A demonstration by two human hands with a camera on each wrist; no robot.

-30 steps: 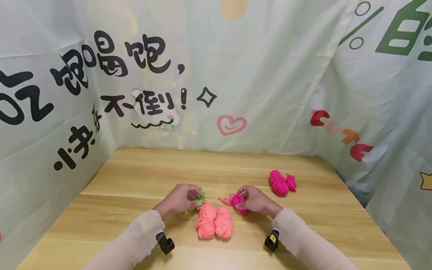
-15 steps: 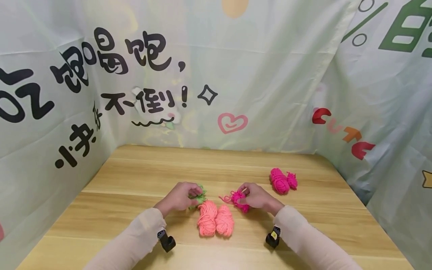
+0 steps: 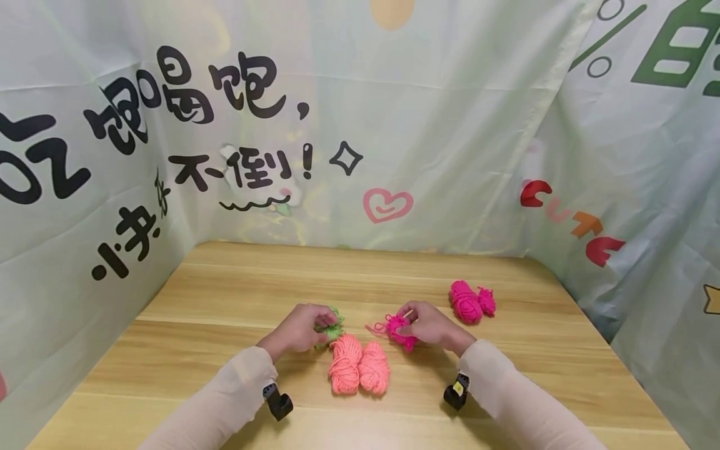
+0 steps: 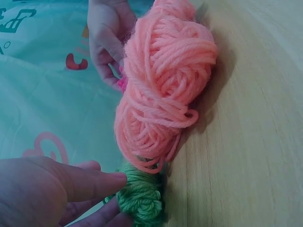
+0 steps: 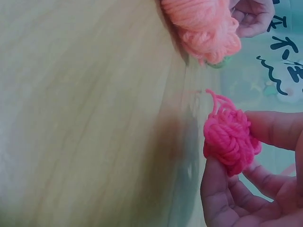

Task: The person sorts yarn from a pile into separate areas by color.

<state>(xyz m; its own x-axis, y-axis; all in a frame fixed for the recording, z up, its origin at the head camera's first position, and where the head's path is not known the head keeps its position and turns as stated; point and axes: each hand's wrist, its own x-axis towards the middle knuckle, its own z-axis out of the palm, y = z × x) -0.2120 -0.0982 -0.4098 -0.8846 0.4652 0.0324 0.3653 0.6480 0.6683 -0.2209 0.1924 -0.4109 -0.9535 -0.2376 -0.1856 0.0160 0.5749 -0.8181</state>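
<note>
My left hand (image 3: 298, 329) pinches a small green yarn ball (image 4: 141, 197) between thumb and fingers at its left side. Against that ball lie two coral-pink yarn skeins, the left skein (image 3: 345, 365) and the right skein (image 3: 374, 369), side by side on the table. To their right, my right hand (image 3: 432, 325) holds a small hot-pink yarn ball (image 5: 231, 139) between thumb and fingertips. A loose strand trails from this ball to the left. In the right wrist view the ball appears raised a little off the table.
A larger magenta yarn skein (image 3: 465, 302) and a small magenta bundle (image 3: 486, 302) lie together farther back at the right. The wooden table (image 3: 253, 275) is bounded by a printed cloth (image 3: 450, 156) at the back and both sides.
My right hand has shifted slightly, and the hot-pink ball has turned a little in its fingers. The left hand and the coral skeins hold their places; the head view tilted slightly.
</note>
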